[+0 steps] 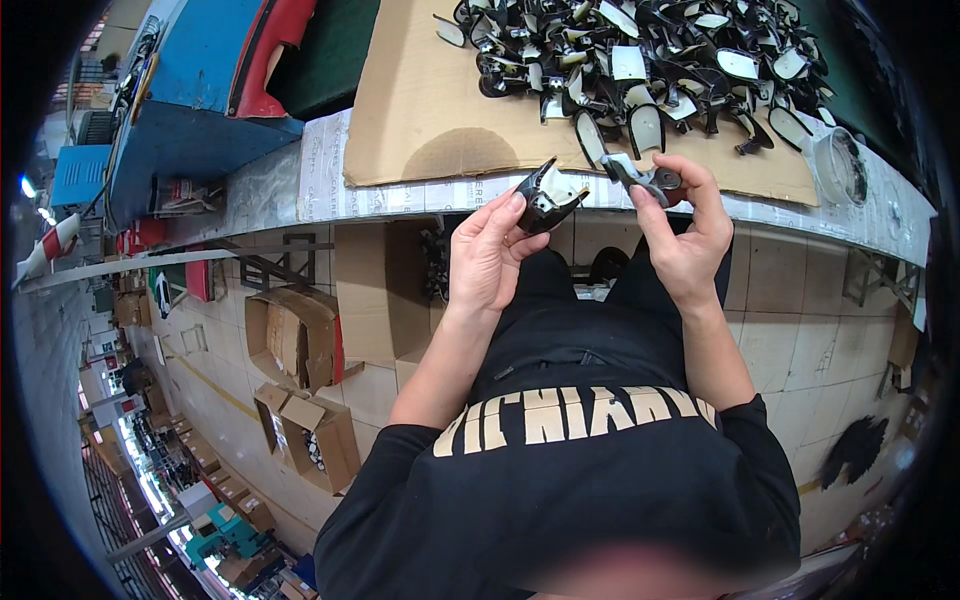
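My left hand (492,250) pinches a small glossy black piece (550,205) with a white inner face, shaped like a shoe heel, tilted above the table's near edge. In my right hand (690,232) is a small grey metal hand tool (640,180) with a dark round part at its grip end. Its tip points toward the black piece, with a narrow gap between the two. My right thumb and fingers are closed round the tool and hide part of it. Beyond both hands a heap of similar black pieces (629,63) with white faces lies on a cardboard sheet (410,120).
A roll of clear tape (840,166) stands at the table's right end. A blue machine housing (205,130) with a red cover (268,60) occupies the left end. Below the table, on the tiled floor to my left, are open cardboard boxes (335,425).
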Demonstrator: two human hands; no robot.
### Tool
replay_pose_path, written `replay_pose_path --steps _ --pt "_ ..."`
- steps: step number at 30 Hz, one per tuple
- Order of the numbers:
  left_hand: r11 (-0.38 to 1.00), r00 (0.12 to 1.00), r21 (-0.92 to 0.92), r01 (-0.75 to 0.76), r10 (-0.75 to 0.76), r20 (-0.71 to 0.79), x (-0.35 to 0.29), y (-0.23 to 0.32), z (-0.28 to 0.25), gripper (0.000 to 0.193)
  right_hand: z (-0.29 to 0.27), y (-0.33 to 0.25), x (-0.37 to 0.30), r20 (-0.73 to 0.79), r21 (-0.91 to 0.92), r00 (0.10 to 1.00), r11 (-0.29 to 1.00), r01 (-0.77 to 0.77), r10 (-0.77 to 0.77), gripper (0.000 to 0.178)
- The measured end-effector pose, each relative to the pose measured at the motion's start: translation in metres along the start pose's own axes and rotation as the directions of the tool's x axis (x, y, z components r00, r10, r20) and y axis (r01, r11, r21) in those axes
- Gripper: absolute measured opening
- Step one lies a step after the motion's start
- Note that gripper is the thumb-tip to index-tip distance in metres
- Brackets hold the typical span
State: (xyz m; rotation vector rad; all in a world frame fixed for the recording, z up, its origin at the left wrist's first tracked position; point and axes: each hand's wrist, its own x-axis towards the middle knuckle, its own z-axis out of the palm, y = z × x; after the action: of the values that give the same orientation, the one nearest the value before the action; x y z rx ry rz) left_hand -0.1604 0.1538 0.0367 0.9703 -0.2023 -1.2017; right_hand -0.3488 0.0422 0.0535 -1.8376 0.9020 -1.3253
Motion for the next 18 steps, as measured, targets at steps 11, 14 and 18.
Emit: replay_pose_path --steps 11,14,18 --pt "0.999 0.999 0.001 0.037 -0.037 -0.019 0.000 -0.005 0.001 0.026 0.003 -0.003 -0.014 0.412 0.631 0.864 0.593 -0.500 0.290 0.033" --pt "0.998 0.998 -0.006 0.066 -0.066 -0.003 -0.001 -0.006 0.001 0.025 0.006 -0.005 -0.017 0.450 0.656 0.871 0.587 -0.474 0.200 0.033" --pt "0.997 0.997 0.007 0.077 -0.077 -0.017 -0.004 -0.007 0.004 0.027 0.007 -0.012 -0.015 0.451 0.605 0.875 0.659 -0.446 0.177 0.032"
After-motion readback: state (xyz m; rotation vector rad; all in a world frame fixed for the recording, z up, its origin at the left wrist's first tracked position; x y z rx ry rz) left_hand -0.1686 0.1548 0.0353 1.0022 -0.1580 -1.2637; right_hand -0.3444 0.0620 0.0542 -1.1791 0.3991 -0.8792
